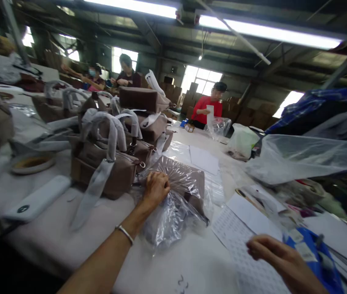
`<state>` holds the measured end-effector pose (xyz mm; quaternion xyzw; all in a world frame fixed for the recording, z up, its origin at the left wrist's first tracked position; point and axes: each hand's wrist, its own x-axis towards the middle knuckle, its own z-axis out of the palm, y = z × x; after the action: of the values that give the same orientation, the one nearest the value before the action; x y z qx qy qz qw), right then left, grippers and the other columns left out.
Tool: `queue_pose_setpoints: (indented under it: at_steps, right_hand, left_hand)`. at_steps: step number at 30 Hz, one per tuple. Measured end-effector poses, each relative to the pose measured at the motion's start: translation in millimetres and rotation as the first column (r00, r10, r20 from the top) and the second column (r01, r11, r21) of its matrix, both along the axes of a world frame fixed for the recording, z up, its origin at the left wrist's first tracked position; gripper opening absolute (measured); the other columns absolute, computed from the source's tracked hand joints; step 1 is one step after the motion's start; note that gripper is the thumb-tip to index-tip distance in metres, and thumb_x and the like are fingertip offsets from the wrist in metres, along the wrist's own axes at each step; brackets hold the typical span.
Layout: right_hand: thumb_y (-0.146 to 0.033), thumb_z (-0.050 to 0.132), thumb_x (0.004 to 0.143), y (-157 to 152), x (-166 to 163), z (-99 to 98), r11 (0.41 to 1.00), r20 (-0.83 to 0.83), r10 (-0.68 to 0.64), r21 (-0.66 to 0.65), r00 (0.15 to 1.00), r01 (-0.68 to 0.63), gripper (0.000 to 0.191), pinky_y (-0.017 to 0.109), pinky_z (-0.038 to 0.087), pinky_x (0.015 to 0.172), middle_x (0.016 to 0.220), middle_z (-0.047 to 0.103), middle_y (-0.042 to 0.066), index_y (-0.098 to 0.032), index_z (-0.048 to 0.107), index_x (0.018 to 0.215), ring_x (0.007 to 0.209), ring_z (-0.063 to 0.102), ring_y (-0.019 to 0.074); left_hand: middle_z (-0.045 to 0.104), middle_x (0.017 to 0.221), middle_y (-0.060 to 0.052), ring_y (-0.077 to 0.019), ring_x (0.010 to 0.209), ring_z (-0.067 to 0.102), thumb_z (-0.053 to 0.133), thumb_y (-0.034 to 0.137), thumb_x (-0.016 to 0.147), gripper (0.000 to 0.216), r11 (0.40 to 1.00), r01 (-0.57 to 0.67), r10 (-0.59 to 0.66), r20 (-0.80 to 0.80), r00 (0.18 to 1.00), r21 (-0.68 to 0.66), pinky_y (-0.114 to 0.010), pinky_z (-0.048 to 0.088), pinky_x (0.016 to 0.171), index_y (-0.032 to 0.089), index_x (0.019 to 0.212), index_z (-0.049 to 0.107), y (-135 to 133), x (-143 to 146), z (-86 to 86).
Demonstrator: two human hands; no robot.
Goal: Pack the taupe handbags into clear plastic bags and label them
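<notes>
My left hand (156, 188) rests with curled fingers on a brown bag wrapped in a clear plastic bag (179, 196) lying on the white table (69, 232). A silver bracelet sits on that wrist. My right hand (271, 255) hovers low at the right over a printed paper sheet (241, 228), fingers bent, beside a blue tape dispenser (317, 257). Whether it grips anything is unclear.
Several brown handbags with wrapped handles (106, 155) stand left of the left hand. A tape roll (31, 162) and a white flat device (37, 200) lie at the left. Clear plastic bags (299, 157) pile up at the right. Three people work at the far end.
</notes>
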<state>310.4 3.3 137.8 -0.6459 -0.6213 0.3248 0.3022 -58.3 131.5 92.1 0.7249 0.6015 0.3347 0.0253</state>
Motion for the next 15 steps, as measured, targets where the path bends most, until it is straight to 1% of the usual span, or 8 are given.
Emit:
queue_pose_setpoints:
  at_steps: [1,3,5,6,8,10,12,15]
  right_hand:
    - [-0.058,0.069,0.074,14,-39,14.3,0.981,-0.026,0.186,-0.056,0.982,-0.187,0.038,0.032,0.057,0.069,0.072,0.072,0.007,-0.021,0.076,0.074,0.073,0.068,0.0235]
    - [-0.047,0.069,0.079,41,-112,37.1,0.852,-0.093,0.492,-0.151,0.865,-0.501,0.028,0.026,0.052,0.066,0.073,0.071,0.003,-0.02,0.074,0.076,0.071,0.064,0.018]
    - [-0.04,0.068,0.081,69,-168,48.0,0.699,-0.008,0.699,-0.201,0.715,-0.686,0.021,0.021,0.046,0.057,0.07,0.068,-0.001,-0.02,0.074,0.078,0.064,0.059,0.0135]
    - [-0.035,0.068,0.082,85,-189,48.8,0.649,0.131,0.76,-0.211,0.637,-0.731,0.017,0.019,0.043,0.052,0.066,0.066,-0.003,-0.02,0.073,0.076,0.059,0.056,0.0113]
    - [-0.024,0.067,0.079,117,-218,43.6,0.611,0.46,0.749,-0.202,0.477,-0.765,0.012,0.017,0.035,0.046,0.055,0.058,-0.006,-0.021,0.071,0.068,0.049,0.048,0.0083]
    - [-0.015,0.066,0.075,147,-235,33.8,0.626,0.667,0.641,-0.167,0.381,-0.762,0.018,0.018,0.032,0.044,0.046,0.05,-0.007,-0.021,0.067,0.057,0.043,0.041,0.0074]
    - [-0.011,0.066,0.071,168,-244,24.1,0.648,0.742,0.572,-0.148,0.349,-0.748,0.021,0.02,0.033,0.045,0.043,0.048,-0.006,-0.022,0.065,0.053,0.041,0.04,0.008]
    - [-0.012,0.068,0.072,181,-250,13.6,0.661,0.824,0.493,-0.146,0.279,-0.736,0.017,0.023,0.038,0.049,0.049,0.057,-0.002,-0.021,0.068,0.057,0.045,0.05,0.012]
  left_hand:
    - [0.071,0.094,-0.003,-0.0228,0.104,0.059,0.062,0.011,0.078,0.013,1.0,0.005,-0.005,0.008,1.0,0.0,-0.044,0.032,0.106,0.021,0.071,0.066,-1,0,-0.3]
    - [0.07,0.093,-0.003,-0.023,0.103,0.059,0.063,0.01,0.078,0.013,1.0,0.017,-0.017,0.025,1.0,0.001,-0.045,0.03,0.108,0.021,0.07,0.066,-1,0,-0.9]
    - [0.07,0.094,-0.003,-0.0232,0.104,0.058,0.063,0.01,0.078,0.013,1.0,0.028,-0.028,0.044,0.999,0.006,-0.047,0.028,0.11,0.02,0.071,0.066,-1,-1,-1.9]
    - [0.07,0.094,-0.003,-0.0233,0.104,0.058,0.064,0.009,0.078,0.013,0.999,0.033,-0.033,0.054,0.998,0.007,-0.048,0.026,0.111,0.02,0.071,0.066,-1,-1,-2.6]
    - [0.07,0.095,-0.003,-0.0236,0.104,0.058,0.065,0.009,0.078,0.013,0.999,0.045,-0.045,0.071,0.996,0.007,-0.049,0.025,0.112,0.021,0.072,0.066,0,-3,-4.5]
    - [0.07,0.097,-0.003,-0.0242,0.105,0.057,0.065,0.01,0.078,0.012,0.998,0.059,-0.059,0.084,0.995,0.003,-0.049,0.025,0.113,0.021,0.074,0.068,1,-4,-6.9]
    - [0.071,0.099,-0.004,-0.0249,0.106,0.057,0.065,0.01,0.079,0.013,0.998,0.067,-0.067,0.094,0.993,-0.003,-0.05,0.025,0.113,0.022,0.08,0.07,1,-5,-9.4]
    - [0.071,0.101,-0.004,-0.0254,0.109,0.057,0.062,0.009,0.082,0.017,0.997,0.078,-0.077,0.11,0.991,-0.002,-0.051,0.023,0.115,0.022,0.085,0.072,2,-6,-12.2]
